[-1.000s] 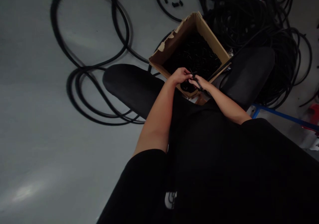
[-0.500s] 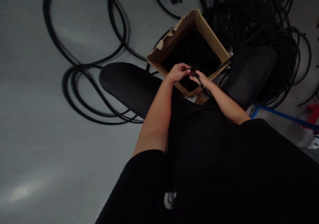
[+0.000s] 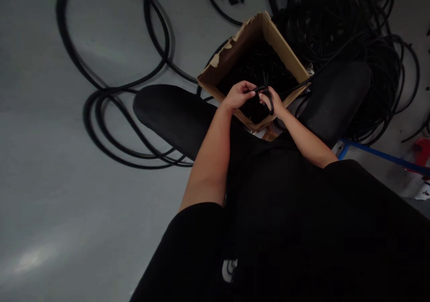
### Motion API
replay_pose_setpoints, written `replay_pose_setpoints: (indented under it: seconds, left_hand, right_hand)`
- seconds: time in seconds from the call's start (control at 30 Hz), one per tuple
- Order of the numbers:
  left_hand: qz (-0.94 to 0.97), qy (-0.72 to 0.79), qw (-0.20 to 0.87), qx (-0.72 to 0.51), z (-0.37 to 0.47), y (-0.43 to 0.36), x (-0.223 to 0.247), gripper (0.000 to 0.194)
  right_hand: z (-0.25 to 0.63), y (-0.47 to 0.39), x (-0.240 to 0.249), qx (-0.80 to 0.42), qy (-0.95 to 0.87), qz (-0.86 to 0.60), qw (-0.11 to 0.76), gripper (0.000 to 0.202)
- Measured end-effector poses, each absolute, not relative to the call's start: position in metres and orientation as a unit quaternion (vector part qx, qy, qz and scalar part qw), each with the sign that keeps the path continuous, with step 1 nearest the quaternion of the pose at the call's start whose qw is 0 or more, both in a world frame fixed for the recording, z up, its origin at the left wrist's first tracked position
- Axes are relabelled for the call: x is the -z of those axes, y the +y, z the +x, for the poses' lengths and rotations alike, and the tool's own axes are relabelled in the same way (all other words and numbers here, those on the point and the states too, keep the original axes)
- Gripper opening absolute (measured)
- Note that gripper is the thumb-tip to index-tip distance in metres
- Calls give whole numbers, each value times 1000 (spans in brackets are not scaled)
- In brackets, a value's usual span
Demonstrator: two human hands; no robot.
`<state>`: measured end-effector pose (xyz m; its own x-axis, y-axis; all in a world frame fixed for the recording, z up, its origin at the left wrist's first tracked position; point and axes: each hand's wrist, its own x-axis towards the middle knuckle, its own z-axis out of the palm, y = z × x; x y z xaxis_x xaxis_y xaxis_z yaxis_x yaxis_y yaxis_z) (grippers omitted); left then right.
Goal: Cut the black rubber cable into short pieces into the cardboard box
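Over a cardboard box (image 3: 285, 46), both hands are close together. My left hand (image 3: 239, 95) is closed in a pinch on a thin black hose (image 3: 259, 88), whose short end points right. What look like black-handled scissors (image 3: 270, 107) are in my right hand (image 3: 276, 101), its fingers closed round the handle loops. Their narrow blades point away from me and meet the hose beside my left fingertips; whether they are parted cannot be made out. Many small dark pieces (image 3: 260, 62) lie in the box, too dim to tell apart.
A large tangle of black hose (image 3: 319, 19) lies at the back right. Wide loops of thicker black hose (image 3: 112, 91) spread over the grey floor on the left. Several short black pieces (image 3: 233, 1) lie behind the box. A blue-edged frame (image 3: 383, 152) and a red object (image 3: 421, 152) are at right.
The scissors in my right hand have turned so their blades now point up and away. More of the hose shows between my hands, and my left hand has shifted slightly left.
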<state>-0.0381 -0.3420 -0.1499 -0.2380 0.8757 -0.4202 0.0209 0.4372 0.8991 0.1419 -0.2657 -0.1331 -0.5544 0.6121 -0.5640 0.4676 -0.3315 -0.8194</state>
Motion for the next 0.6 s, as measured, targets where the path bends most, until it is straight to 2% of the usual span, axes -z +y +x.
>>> replay_pose_setpoints:
  seconds: [0.23,0.47,0.6]
  left_hand:
    - [339,663,548,-380,-32,-343,153,35]
    - [328,614,622,-358,-30,-343,149,41]
    - [339,599,620,-375,-34,-344,146,43]
  right_hand:
    - [147,-261,139,-660,-546,-508,95,59]
    - [147,-259,132,-694,-528,-483,78,51]
    - [145,-258,127,-702,-509,-491,82,55]
